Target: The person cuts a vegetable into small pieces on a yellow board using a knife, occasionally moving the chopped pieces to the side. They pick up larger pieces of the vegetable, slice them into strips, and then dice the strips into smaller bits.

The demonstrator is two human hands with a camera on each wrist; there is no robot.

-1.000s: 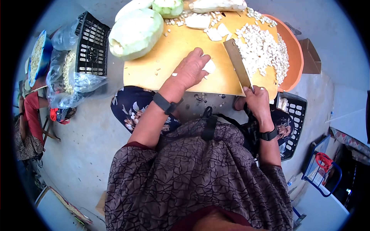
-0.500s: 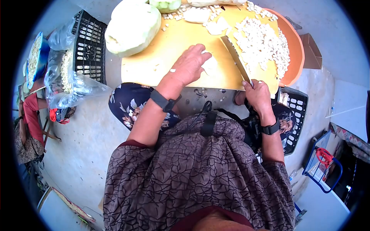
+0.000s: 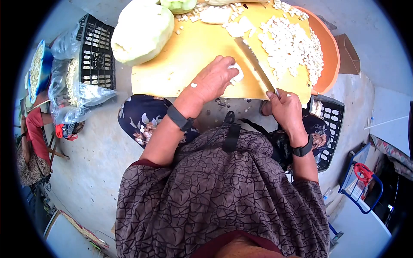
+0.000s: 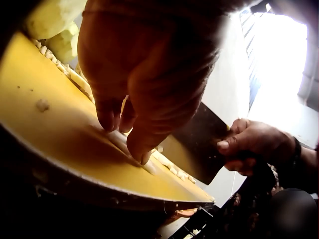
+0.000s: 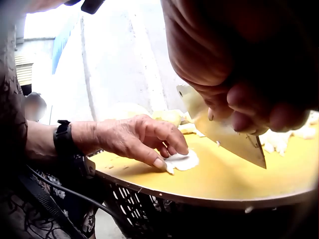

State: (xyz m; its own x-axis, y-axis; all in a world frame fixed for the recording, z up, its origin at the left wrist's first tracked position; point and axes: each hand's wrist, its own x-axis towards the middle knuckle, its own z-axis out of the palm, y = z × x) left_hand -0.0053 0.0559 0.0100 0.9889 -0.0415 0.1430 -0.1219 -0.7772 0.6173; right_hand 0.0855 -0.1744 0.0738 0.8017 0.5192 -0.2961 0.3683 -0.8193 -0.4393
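Yellow board (image 3: 159,84) is lying in front of us, and we are working on it with both hands. With our left hand (image 3: 210,82) we are pinching a white slice (image 5: 185,160) between thumb and fingers. The slice is resting on the board, near the edge closest to us. A small white bit (image 3: 193,85) is sitting on the back of that hand. With our right hand (image 3: 287,112) we are gripping a big knife (image 3: 257,63), fingers curling round its handle. Its blade is pointing away from us, between the slice and a pile of little white cubes (image 3: 282,45). We are not able to tell if the blade is touching the board. An orange bowl (image 3: 330,58) is peeking out past the board's right side. On the far left, a big pale green gourd (image 3: 142,34) is sitting on the board.
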